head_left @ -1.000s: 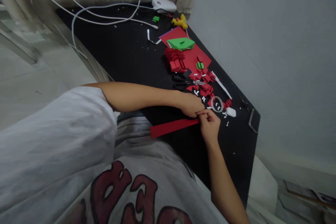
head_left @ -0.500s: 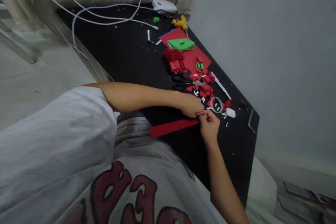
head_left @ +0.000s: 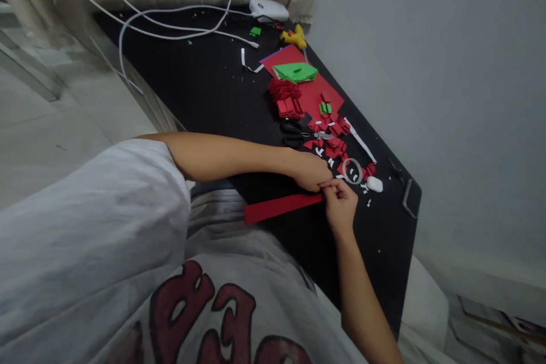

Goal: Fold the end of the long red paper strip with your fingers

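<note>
The red strip [head_left: 281, 209] slants across the table's [head_left: 298, 239] near edge, its right end at the hands. The left hand [head_left: 313, 172] is curled, fingertips hidden, so its grip I cannot tell. The right hand [head_left: 342, 202], touching it, pinches the strip's end between thumb and forefinger.

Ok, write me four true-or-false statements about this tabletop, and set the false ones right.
1. The left hand and right hand are close together. True.
2. The scissors are in the left hand. False: the scissors lie on the black table.
3. The red strip reaches the right hand. True.
4. The folded green paper lies under the red sheet. False: the folded green paper lies on the red sheet.
</note>
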`<state>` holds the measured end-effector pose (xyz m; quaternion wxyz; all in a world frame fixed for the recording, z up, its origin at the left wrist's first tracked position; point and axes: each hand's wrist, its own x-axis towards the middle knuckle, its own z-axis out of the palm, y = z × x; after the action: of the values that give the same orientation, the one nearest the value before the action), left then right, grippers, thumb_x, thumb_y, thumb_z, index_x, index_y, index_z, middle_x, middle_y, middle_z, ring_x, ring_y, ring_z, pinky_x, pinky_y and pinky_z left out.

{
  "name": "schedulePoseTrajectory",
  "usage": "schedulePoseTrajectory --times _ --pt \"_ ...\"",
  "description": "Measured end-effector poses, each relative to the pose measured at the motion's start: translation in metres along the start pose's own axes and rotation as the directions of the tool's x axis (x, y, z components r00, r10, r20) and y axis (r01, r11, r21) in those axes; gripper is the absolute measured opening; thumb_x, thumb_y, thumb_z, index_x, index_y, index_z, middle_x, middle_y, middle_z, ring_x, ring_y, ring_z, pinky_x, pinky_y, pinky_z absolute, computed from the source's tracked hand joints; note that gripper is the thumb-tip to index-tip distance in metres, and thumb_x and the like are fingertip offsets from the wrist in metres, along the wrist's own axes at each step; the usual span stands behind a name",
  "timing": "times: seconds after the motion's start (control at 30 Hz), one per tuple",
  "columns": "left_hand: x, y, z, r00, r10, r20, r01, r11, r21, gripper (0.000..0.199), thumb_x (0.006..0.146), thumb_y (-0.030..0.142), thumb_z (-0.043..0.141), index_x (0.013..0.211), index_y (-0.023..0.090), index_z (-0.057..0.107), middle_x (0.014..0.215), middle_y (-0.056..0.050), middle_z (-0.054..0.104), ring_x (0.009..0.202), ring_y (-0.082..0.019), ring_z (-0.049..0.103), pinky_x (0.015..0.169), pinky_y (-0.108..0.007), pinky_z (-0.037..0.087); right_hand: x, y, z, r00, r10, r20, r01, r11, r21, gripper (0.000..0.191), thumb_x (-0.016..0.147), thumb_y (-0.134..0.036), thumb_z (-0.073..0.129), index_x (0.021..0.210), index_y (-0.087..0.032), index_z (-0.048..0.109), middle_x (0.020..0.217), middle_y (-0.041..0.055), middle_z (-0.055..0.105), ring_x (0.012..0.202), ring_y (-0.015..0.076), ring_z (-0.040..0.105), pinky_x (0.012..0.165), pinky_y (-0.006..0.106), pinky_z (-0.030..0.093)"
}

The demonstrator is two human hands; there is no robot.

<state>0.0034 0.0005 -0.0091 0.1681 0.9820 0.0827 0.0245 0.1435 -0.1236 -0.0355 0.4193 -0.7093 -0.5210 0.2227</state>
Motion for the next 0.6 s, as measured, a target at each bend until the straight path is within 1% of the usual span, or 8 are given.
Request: schedulePoseTrajectory --times 0.37,0.5,0.6 --pt "-0.0006 0.0017 -0.0031 1.0 -0.013 0.026 0.013 1.0 0.011 0.028 0.093 0.026 0.06 0.112 0.015 0.078 0.104 -0.016 0.077 0.087 -0.027 0.07 0.075 -0.035 0.051 0.0001 -0.0018 0.0 1.0 -0.002 0.003 0.002 1.0 0.002 0.014 0.075 -0.032 0.063 0.069 -0.02 0.067 0.051 -0.0089 0.034 0.049 0.0085 0.029 0.051 0.025 0.022" --pt "0.0 0.0007 -0.0016 0.999 -0.036 0.011 0.036 0.999 -0.032 0.025 0.089 0.025 0.065 0.107 0.017 0.079 0.102 -0.015 0.077 0.086 -0.026 0.07 0.076 -0.034 0.051 -0.0004 0.0001 -0.0006 1.0 -0.007 0.01 0.007 1.0 0.001 0.014 0.076 -0.032 0.064 0.07 -0.02 0.068 0.052 -0.0085 0.035 0.05 0.0087 0.03 0.051 0.025 0.024" --pt "0.0005 -0.0001 0.0001 0.999 -0.044 -0.008 0.043 0.997 -0.061 0.023 0.087 0.025 0.066 0.104 0.017 0.079 0.101 -0.014 0.077 0.085 -0.025 0.069 0.076 -0.034 0.05 -0.0003 0.0011 -0.0008 1.0 -0.003 0.005 0.003 1.0 0.008 0.014 0.076 -0.033 0.065 0.07 -0.02 0.067 0.051 -0.0086 0.034 0.05 0.0086 0.029 0.051 0.025 0.022"
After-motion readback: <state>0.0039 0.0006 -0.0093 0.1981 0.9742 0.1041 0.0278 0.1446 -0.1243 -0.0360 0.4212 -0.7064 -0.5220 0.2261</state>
